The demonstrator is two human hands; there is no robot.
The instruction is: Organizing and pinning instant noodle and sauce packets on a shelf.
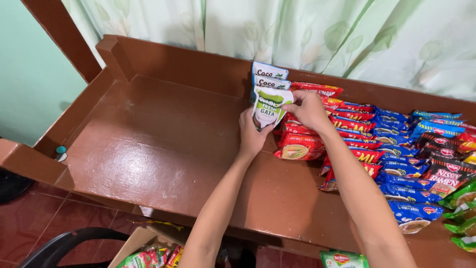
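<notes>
Left to right: bare brown surface; left hand gripping the lower edge of an upright white-and-green pouch; right hand pinching its top corner; two similar pouches behind; rows of red packets and blue packets.

Pouch on shelf, left of packets

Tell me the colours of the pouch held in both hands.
The pouch is white and green, seen best in the head view.

2 bare forearms, left hand and right hand, no sleeves, rings or watch visible.
</notes>
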